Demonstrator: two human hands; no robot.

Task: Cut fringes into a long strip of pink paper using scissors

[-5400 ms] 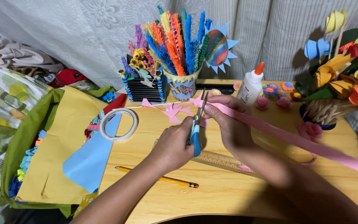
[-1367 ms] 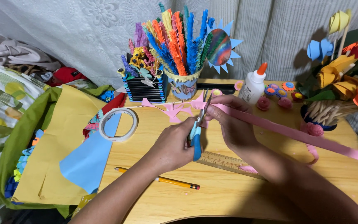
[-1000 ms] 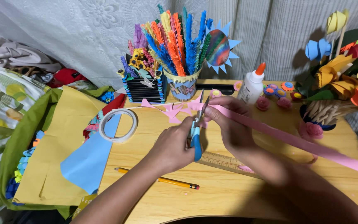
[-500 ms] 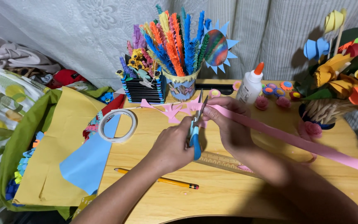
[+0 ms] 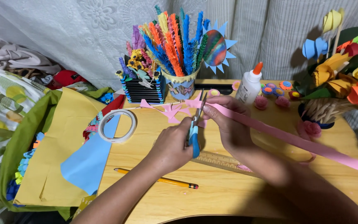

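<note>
At frame center, our left hand (image 5: 171, 146) grips blue-handled scissors (image 5: 195, 124); our right hand's (image 5: 228, 124) fingers (image 5: 218, 101) pinch a pink paper strip (image 5: 295, 141).

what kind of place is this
Probably a home paper-craft desk: the left hand works scissors on a pink paper strip, near a glue bottle and paper flowers.

One pair of blue-handled scissors (image 5: 194, 132), one yellow pencil (image 5: 156, 179), one white tape roll (image 5: 117, 125), one white glue bottle (image 5: 249, 85), one wooden ruler (image 5: 222, 161).
</note>
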